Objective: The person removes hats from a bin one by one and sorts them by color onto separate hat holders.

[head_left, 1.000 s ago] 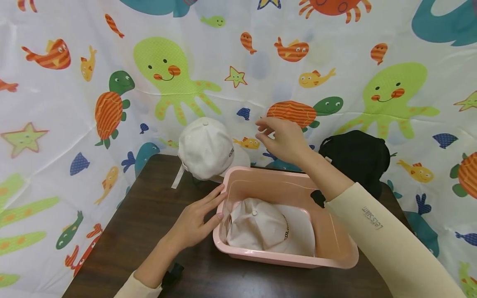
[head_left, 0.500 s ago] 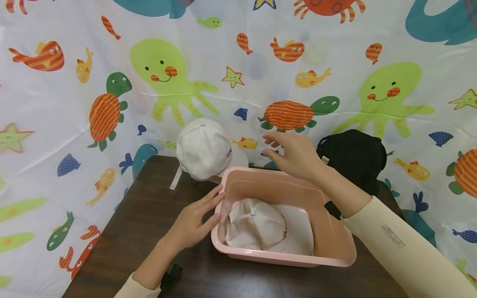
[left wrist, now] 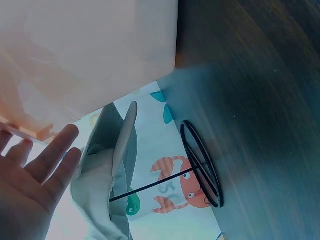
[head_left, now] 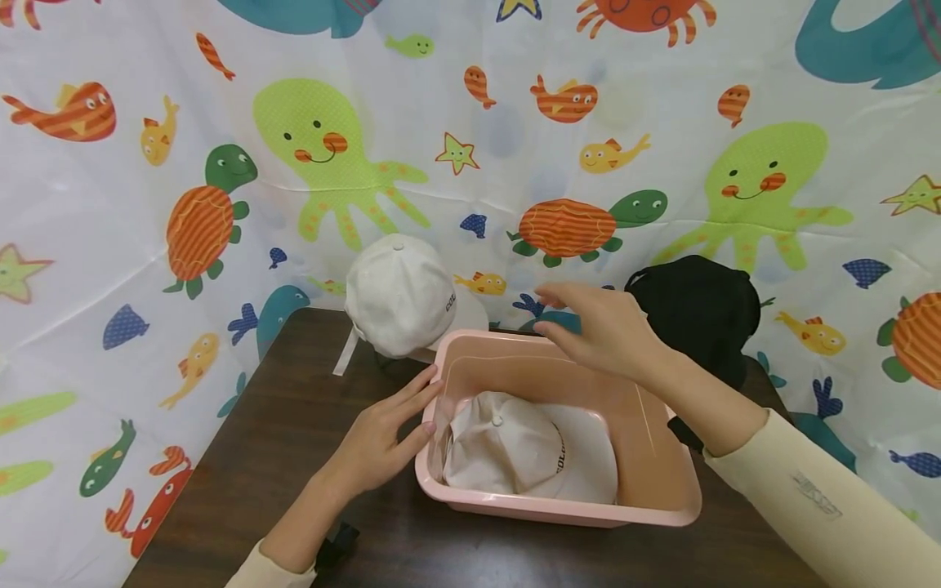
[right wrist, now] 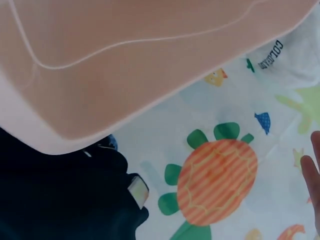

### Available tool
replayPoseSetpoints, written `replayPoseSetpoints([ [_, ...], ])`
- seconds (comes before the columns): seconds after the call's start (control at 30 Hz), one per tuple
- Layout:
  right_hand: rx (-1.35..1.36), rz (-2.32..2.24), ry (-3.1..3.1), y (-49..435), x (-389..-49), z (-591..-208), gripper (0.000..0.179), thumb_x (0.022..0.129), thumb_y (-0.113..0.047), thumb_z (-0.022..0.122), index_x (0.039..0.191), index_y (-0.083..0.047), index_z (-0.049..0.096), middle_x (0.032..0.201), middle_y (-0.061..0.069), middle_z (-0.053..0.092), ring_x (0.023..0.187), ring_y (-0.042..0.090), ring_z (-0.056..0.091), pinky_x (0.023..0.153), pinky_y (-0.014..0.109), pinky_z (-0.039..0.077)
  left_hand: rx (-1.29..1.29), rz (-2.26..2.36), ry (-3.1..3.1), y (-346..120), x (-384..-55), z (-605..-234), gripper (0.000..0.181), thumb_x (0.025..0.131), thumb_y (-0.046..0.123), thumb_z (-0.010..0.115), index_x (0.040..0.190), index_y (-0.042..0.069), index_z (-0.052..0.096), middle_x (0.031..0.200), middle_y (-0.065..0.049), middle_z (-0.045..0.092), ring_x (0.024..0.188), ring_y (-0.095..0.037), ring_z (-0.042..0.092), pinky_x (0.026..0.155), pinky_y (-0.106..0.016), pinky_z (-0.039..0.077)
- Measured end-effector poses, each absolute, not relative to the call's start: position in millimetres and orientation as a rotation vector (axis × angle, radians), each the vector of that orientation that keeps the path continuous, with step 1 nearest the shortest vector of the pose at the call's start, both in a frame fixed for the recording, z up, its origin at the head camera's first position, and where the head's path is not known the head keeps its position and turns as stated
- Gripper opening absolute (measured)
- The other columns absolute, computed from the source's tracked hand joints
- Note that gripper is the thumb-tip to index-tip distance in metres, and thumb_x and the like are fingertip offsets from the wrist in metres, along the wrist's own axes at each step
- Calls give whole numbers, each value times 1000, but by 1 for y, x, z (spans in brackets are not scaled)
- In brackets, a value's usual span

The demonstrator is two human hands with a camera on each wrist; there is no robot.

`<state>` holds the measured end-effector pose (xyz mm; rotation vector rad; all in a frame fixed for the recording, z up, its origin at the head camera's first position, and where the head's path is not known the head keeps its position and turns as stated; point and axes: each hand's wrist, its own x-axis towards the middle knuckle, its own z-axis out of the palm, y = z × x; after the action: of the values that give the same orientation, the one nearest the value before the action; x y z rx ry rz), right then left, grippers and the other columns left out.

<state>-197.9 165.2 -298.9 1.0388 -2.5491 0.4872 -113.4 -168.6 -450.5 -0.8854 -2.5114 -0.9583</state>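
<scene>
A pink plastic basin [head_left: 559,510] stands on the dark table, and a cream cap [head_left: 500,445] with dark lettering lies inside it. My left hand [head_left: 382,441] rests its fairly straight fingers on the basin's left rim. Above the basin's far side hovers my right hand [head_left: 606,331], fingers loosely bent, holding nothing. Behind the basin to the left is a white cap [head_left: 400,294]; in the left wrist view this cap [left wrist: 100,185] sits on a thin black wire stand [left wrist: 200,165]. Only fingertips [right wrist: 311,175] of the right hand show in the right wrist view.
A black bag-like item [head_left: 698,314], perhaps a cap, stands at the back right behind my right forearm. A white curtain [head_left: 470,106] printed with sea animals hangs behind the table [head_left: 294,392]. Black straps are at both wrists.
My right hand has moved down and to the right, from in front of the curtain to above the basin's far rim. The left hand stays at the left rim.
</scene>
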Motion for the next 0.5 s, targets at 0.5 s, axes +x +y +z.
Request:
replayPoseSetpoints([
  [0.5, 1129, 442, -2611, 183, -175, -322, 56, 91, -38, 80, 135, -5, 68, 125, 10, 75, 104, 27, 74, 83, 49, 61, -890, -957, -2502, -169, -115, -451, 55, 100, 24, 66, 152, 9, 56, 165, -2, 42, 140, -28, 54, 105, -54, 50],
])
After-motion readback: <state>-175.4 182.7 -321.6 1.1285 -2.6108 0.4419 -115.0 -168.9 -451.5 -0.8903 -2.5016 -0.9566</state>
